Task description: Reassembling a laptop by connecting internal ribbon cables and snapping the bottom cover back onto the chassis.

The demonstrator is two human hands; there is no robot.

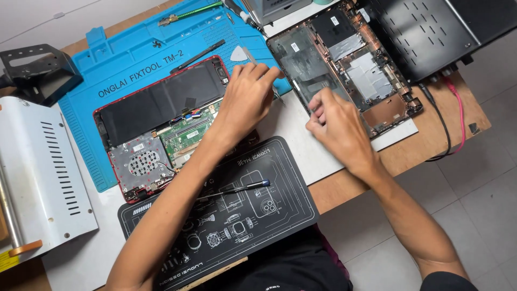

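Note:
My left hand [246, 97] rests over the right end of an opened red-edged laptop [141, 161], whose black battery [161, 99] and green board [186, 134] are exposed. Its fingers are closed on a thin metal tool [249, 55] that sticks out above the knuckles. My right hand [336, 126] is blurred, with its fingers curled at the near left edge of a separate black laptop bottom case [344, 64]. Whether it grips anything is unclear. The two hands are about a hand's width apart.
A blue silicone mat [124, 59] lies under the laptop. A black printed mat [280, 215] in front carries a blue-tipped screwdriver [237, 189]. A white vented metal box [37, 178] stands at the left. A black perforated device [431, 32] with red and black cables [458, 124] sits at the right.

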